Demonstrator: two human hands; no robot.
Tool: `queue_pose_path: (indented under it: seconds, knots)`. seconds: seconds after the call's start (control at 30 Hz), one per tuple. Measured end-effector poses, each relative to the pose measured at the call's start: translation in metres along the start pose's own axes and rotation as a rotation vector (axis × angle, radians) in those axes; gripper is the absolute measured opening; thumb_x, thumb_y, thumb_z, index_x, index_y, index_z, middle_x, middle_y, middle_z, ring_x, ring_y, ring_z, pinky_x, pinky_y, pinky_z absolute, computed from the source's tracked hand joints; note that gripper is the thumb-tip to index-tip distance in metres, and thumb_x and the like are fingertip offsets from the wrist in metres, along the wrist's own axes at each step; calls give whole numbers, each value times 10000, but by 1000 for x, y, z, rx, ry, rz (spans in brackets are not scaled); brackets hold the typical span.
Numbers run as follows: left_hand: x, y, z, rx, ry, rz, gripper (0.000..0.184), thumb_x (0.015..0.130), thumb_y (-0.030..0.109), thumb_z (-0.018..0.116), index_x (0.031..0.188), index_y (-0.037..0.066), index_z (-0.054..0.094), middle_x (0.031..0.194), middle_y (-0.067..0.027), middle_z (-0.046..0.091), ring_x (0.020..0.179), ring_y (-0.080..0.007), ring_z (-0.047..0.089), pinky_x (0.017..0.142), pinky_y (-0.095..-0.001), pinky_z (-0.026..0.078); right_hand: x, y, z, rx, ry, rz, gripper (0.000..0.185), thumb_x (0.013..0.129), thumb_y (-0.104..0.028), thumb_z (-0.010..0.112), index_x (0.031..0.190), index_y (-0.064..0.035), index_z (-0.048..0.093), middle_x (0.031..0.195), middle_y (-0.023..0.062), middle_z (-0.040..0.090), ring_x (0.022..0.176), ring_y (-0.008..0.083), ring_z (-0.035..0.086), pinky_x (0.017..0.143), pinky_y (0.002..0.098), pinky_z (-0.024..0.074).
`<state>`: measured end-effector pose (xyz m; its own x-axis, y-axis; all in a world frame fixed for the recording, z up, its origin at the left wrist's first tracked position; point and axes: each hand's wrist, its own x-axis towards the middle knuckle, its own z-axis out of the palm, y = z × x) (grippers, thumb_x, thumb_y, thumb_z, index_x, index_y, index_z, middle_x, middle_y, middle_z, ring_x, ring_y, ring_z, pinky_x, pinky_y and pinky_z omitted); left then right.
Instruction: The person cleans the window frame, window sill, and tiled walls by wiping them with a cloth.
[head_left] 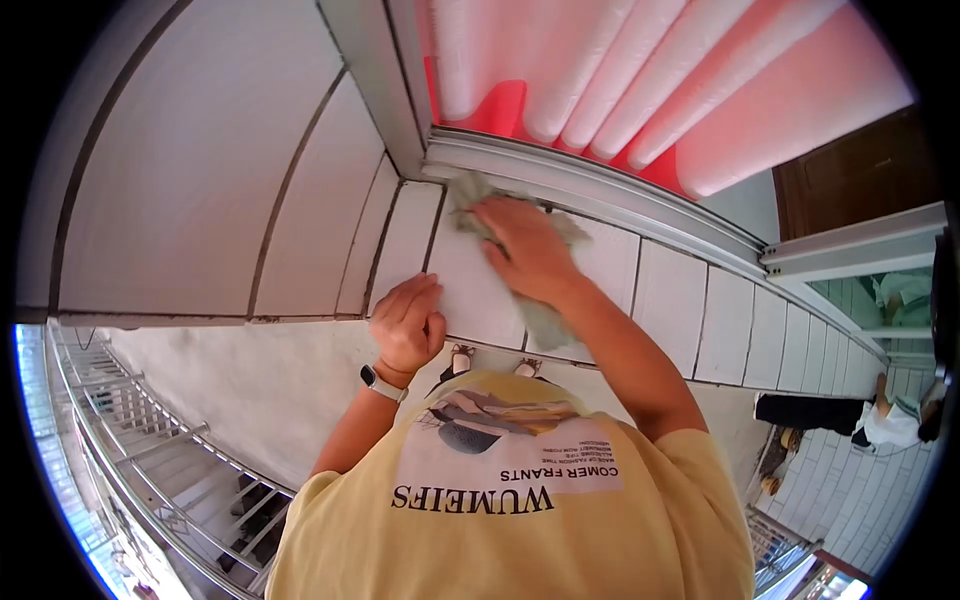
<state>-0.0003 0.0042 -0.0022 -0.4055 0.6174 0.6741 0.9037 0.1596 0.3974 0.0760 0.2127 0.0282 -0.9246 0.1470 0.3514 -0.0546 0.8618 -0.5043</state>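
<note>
A greyish-green cloth [545, 322] lies spread over the white tiled sill [665, 290], reaching from the window frame to the sill's front edge. My right hand [525, 248] presses on the cloth near the frame, with part of it bunched under and around the fingers. My left hand [407, 322] rests at the sill's front edge, left of the cloth, its fingers curled and closed; whether anything is inside them is hidden. A watch [384, 384] is on my left wrist.
A metal window frame [600, 188] runs behind the sill, with pink-and-white curtains [640, 80] beyond the glass. A tiled wall [200, 160] stands at left. Metal railings [150, 450] are at lower left. Another person [890, 424] is at far right.
</note>
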Motion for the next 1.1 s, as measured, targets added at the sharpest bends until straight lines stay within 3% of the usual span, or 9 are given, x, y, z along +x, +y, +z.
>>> queue_pose_path:
  seconds: [0.33, 0.5, 0.57, 0.67, 0.73, 0.8, 0.9, 1.0, 1.1]
  knots:
    - [3, 1, 1, 9, -52, 19, 247, 669, 16, 523, 877, -2, 654, 932, -128, 667, 863, -300, 649, 768, -362, 528, -289, 69, -127, -508, 570, 905, 405, 873, -121, 560, 1248, 18, 500, 1232, 231, 536, 1154, 369, 501, 986, 414, 389]
    - [4, 2, 2, 2, -52, 22, 246, 682, 9, 508, 880, 0, 654, 930, -126, 666, 861, -299, 649, 768, -367, 527, -457, 87, -161, -918, 866, 1154, 337, 898, -183, 537, 1131, 59, 568, 1114, 254, 589, 1025, 362, 564, 870, 421, 443]
    - [5, 4, 1, 8, -56, 19, 246, 682, 7, 507, 879, -1, 653, 929, -128, 666, 859, -301, 648, 767, -367, 527, -460, 69, -173, -715, 1396, 1520, 319, 897, -228, 556, 1021, 61, 608, 915, 205, 638, 840, 291, 611, 733, 386, 481]
    - [5, 4, 2, 8, -59, 20, 243, 685, 4, 505, 880, -4, 651, 927, -132, 666, 856, -308, 647, 765, -370, 527, -406, 48, -185, -642, 1377, 1270, 306, 891, -248, 581, 946, 50, 618, 758, 136, 617, 703, 200, 583, 629, 336, 478]
    - [5, 4, 3, -13, -56, 35, 241, 689, 3, 505, 881, -6, 650, 926, -135, 667, 855, -313, 646, 764, -373, 526, -379, 60, -192, -428, 1396, 999, 275, 884, -229, 613, 974, 31, 600, 833, 83, 609, 709, 153, 544, 629, 294, 458]
    - [5, 3, 4, 15, -61, 43, 229, 706, 2, 504, 886, -11, 646, 925, -140, 667, 848, -325, 645, 757, -383, 526, -338, 72, -202, -586, 1205, 1025, 276, 881, -211, 626, 1024, 23, 594, 909, 78, 606, 746, 135, 548, 652, 274, 462]
    - [7, 7, 2, 16, -67, 42, 220, 721, 0, 505, 892, -15, 642, 925, -147, 666, 838, -331, 644, 747, -390, 527, -251, 84, -199, -280, 1110, 847, 288, 858, -154, 649, 1074, 17, 565, 941, 61, 582, 820, 115, 542, 715, 255, 464]
    - [8, 7, 2, 24, -66, 20, 218, 724, 5, 505, 892, -14, 642, 926, -147, 665, 838, -329, 644, 745, -389, 528, -185, 109, -182, -502, 705, 615, 255, 834, -159, 631, 1060, -54, 580, 1041, 137, 584, 976, 311, 547, 870, 397, 435]
    - [4, 4, 4, 22, -59, 13, 222, 723, 16, 503, 893, -13, 642, 934, -145, 664, 845, -322, 643, 748, -383, 527, -142, 141, -142, -577, 525, 378, 265, 806, -133, 618, 1042, -24, 565, 998, 175, 590, 956, 355, 545, 857, 420, 432]
